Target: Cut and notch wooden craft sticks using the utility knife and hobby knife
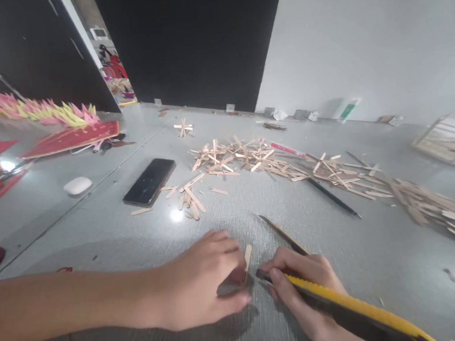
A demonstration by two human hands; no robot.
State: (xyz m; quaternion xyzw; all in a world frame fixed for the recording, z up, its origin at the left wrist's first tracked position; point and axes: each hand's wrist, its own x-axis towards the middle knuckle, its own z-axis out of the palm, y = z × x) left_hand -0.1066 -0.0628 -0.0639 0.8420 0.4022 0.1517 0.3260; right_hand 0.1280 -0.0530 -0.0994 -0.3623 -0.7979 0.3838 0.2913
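Observation:
My left hand (pixel 206 282) is low over the table, fingers curved and thumb apart from them. A small wooden craft stick (pixel 247 259) is right beside its fingertips; whether they touch it I cannot tell. My right hand (pixel 298 279) is closed around a yellow and black utility knife (pixel 345 301), with its front end pointing left toward the stick. Just behind my right hand a thin pointed tool (pixel 279 230) lies on the table, partly hidden by the hand.
Several loose craft sticks (pixel 246 155) form a long pile across the table (pixel 216 220), with a black pen (pixel 332 198) beside it. A phone (pixel 151 182) and a white case (pixel 77 186) lie to the left. Pink and yellow paper spikes (pixel 44 110) and a red piece (pixel 74 139) stand farther left.

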